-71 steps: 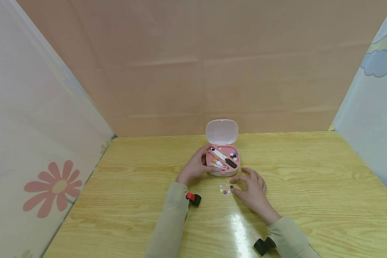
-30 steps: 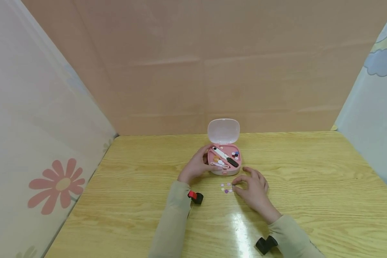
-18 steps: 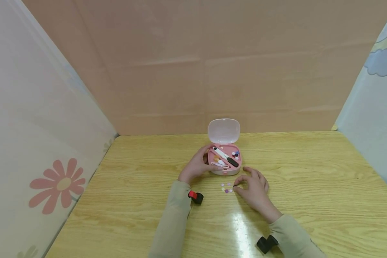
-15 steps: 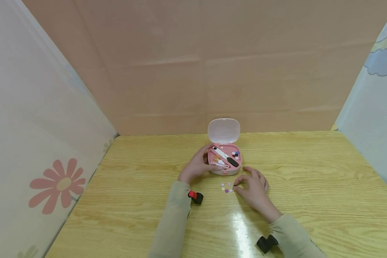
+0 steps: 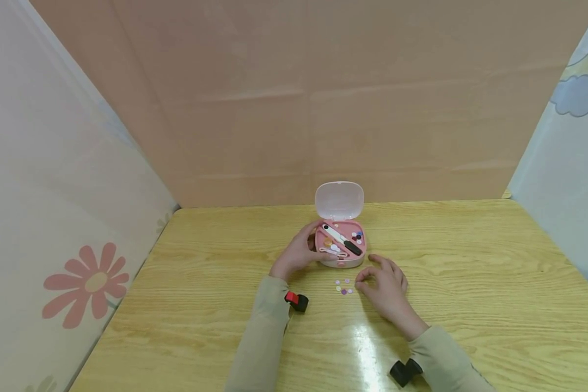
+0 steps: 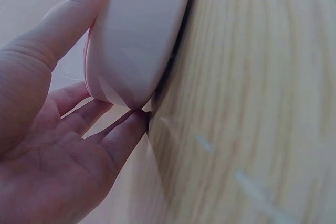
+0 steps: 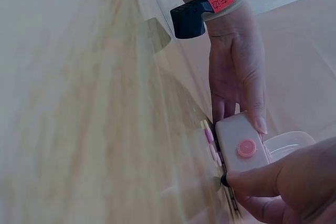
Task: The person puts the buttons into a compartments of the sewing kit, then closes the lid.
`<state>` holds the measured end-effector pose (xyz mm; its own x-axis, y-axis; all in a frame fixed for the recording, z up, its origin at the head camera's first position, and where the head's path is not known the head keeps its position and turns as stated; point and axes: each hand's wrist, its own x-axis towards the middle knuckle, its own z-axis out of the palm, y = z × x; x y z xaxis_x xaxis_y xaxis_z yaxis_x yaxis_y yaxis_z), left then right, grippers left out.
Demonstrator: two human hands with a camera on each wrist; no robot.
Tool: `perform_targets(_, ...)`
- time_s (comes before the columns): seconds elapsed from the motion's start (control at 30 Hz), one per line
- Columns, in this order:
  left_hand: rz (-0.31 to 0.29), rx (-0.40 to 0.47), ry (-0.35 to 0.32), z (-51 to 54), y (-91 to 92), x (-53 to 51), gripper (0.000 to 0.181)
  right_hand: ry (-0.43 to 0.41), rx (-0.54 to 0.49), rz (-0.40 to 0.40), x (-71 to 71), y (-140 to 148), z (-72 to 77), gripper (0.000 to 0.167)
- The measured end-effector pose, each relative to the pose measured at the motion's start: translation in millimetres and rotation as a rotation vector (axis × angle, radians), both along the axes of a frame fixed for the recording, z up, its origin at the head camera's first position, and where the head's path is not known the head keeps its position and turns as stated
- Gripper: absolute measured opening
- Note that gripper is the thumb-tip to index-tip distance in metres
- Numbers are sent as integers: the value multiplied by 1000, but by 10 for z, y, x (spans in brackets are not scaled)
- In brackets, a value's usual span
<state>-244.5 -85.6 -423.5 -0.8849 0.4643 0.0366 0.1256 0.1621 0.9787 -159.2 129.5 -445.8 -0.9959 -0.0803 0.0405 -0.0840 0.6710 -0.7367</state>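
Observation:
A pink sewing box (image 5: 342, 263) with its clear lid (image 5: 340, 200) raised holds a white-and-black tool (image 5: 342, 239), several buttons and other small items. My left hand (image 5: 299, 253) grips the box's left side, thumb along the front and fingers around the side, as the left wrist view shows on the pale box wall (image 6: 136, 35). My right hand (image 5: 386, 288) pinches a small black button (image 7: 224, 180) between thumb and index finger, low over the table at the box's front right. Several small buttons, one of them purple (image 5: 344, 292), lie on the table before the box.
The wooden table (image 5: 215, 245) reaches back to a pinkish-brown cloth wall (image 5: 235, 136). Patterned white sheets hang at the left (image 5: 19, 179) and right (image 5: 568, 179). A black wrist device (image 5: 405, 372) sits on the right sleeve; another with a red piece (image 5: 296, 301) is on the left.
The black button, lying by the other buttons at first, is now pinched in my right fingers, which have shifted slightly right. My left hand still grips the box.

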Motion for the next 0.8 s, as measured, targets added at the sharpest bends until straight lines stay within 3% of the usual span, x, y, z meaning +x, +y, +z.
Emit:
perform_targets(0.13,7,-17,-28,-23,-4,-15,87,1,3,3,2,4,4,6)
perform_targets(0.37,57,-57,-38,-178,1,-85,89,2,-5,7,10,19,40,6)
perform_targets(0.8,48,-45,-32,-200,-2,-97,88,11,-20,24,30,45,77,6)
